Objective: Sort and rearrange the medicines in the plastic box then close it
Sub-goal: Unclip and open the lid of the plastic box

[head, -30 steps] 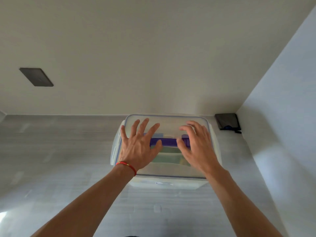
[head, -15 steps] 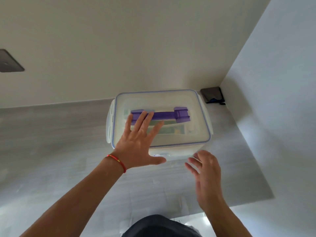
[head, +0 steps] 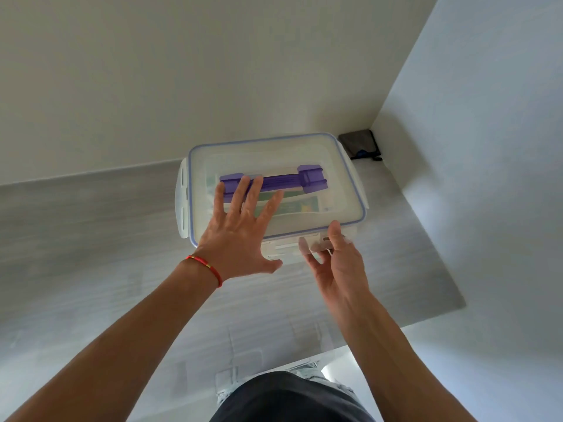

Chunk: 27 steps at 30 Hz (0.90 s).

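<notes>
I see plastic box (head: 335, 184) lidded on grey desk (head: 91, 239), near wall corner. Left grip (head: 240, 236) spread flat on lid. Right grip (head: 338, 263) fingers loose, touching front latch (head: 289, 246).

Left hand (head: 236, 236) flat on plastic box (head: 332, 166) lid, right hand (head: 338, 263) fingers at front latch (head: 292, 246)

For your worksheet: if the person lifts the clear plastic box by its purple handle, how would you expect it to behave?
The clear plastic box with the blue-edged lid looks rigid, so it would probably keep its shape. It likely feels light: only flat packets show through. It may tilt slightly, since those sit toward one side under the purple handle. The front latch by the right hand may not be clipped.
</notes>
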{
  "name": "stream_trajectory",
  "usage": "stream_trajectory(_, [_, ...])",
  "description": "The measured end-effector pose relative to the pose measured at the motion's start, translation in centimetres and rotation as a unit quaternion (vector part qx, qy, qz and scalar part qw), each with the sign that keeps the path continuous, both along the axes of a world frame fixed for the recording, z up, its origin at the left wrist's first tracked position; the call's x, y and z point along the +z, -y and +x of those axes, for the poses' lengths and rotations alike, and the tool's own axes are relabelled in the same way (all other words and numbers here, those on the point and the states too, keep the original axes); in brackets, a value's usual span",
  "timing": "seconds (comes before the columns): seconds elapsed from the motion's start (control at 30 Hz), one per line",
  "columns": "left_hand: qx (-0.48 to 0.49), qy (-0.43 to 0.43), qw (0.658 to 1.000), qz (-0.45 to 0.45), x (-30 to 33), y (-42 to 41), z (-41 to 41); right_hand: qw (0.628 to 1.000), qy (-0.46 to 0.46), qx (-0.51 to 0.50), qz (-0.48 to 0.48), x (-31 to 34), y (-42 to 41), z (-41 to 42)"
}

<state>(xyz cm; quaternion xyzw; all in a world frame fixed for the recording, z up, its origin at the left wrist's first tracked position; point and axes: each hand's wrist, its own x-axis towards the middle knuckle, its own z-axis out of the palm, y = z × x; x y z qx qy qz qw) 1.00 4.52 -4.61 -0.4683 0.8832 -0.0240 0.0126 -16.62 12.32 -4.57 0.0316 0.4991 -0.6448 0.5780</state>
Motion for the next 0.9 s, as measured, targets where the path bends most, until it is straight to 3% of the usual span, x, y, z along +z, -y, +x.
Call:
stream_trajectory(0.13, [-0.014,-0.003,1.0,0.017,0.3,-0.1,0.3,0.999,0.001,0.026,0.027,0.2,-0.6,-0.8])
stream_trajectory(0.3, [-0.019,-0.012,0.999,0.048,0.7,-0.2,0.4,0.995,-0.081,0.027,0.056,0.0,-2.0,-2.4])
stream_trajectory(0.6, [-0.028,0.001,0.997,0.069,1.2,-0.2,0.7,0.93,-0.337,0.127,0.07,2.1,3.4,-7.6])
stream_trajectory(0.7, [0.029,-0.146,0.986,0.071,1.5,-0.3,2.3,0.929,-0.326,0.165,0.056,2.0,5.1,-9.0])
stream_trajectory(0.77, [0.197,-0.266,0.943,0.027,1.4,0.2,3.9,0.93,-0.32,0.179,0.034,1.7,6.0,-9.7])
stream_trajectory(0.8, [0.302,-0.303,0.903,0.04,1.4,0.5,4.6,0.929,-0.323,0.179,0.027,1.5,6.2,-9.8])
stream_trajectory(0.83, [0.38,-0.335,0.858,0.084,1.4,0.9,5.3,0.928,-0.33,0.172,0.023,1.2,6.4,-9.8])
stream_trajectory(0.9, [0.435,-0.396,0.792,0.163,1.2,1.2,6.2,0.926,-0.346,0.152,0.027,0.6,6.5,-9.8])
